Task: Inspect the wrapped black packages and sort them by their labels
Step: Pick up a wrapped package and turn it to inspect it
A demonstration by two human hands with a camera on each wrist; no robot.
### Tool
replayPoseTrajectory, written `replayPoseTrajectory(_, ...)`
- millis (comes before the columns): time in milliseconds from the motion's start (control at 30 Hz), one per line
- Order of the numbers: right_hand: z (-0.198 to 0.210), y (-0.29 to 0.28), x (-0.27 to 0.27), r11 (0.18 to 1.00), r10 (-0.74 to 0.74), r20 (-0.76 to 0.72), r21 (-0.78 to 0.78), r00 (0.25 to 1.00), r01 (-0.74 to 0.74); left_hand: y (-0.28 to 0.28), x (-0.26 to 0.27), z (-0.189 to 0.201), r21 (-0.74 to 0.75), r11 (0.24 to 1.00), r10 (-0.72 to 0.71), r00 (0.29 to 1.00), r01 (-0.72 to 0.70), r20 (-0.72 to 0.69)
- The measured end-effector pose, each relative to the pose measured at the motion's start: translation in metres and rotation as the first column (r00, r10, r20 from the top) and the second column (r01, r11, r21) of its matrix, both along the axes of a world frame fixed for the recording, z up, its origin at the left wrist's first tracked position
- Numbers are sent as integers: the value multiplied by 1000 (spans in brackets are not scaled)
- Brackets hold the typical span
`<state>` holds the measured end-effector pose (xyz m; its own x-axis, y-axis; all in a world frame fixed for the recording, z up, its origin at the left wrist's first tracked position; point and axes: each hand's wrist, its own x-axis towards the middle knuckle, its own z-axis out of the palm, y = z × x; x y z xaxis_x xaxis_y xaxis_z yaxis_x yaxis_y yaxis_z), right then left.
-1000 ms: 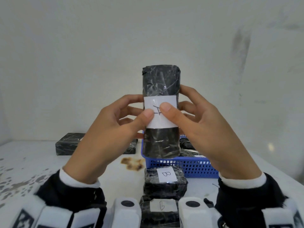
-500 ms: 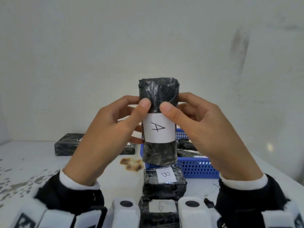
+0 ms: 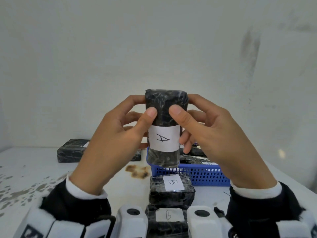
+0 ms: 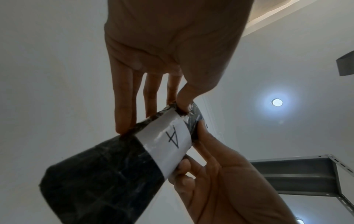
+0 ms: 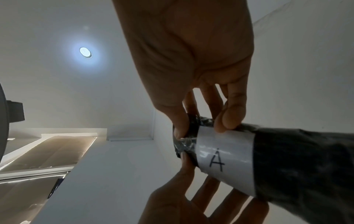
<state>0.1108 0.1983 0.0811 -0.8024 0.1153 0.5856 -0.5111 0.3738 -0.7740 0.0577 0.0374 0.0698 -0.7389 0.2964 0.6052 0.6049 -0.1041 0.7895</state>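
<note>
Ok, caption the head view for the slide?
Both hands hold a black package upright, label A facing the camera.

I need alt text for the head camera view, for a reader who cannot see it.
Both hands, left hand and right hand, hold a black wrapped package upright, its white label reading "A". Below lie two more labelled packages and a blue basket on a white table.

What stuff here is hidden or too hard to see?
- Packages in the blue basket: head view, mostly hidden behind the held package and the right hand; their labels are unreadable.
- Far package: head view, label covered by the left hand.
- Nearest package: head view, cut off by the bottom edge.
</note>
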Motion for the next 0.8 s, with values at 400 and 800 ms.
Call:
replayPoseTrajectory(400,1,-3,2,997,47,8,-55,999,-46,1,3,2,44,996,-79,997,79,12)
replayPoseTrajectory(800,-1,-5,-1,999,1,-3,-39,1000,-1,-2,4,4,17,996,-91,996,91,-4)
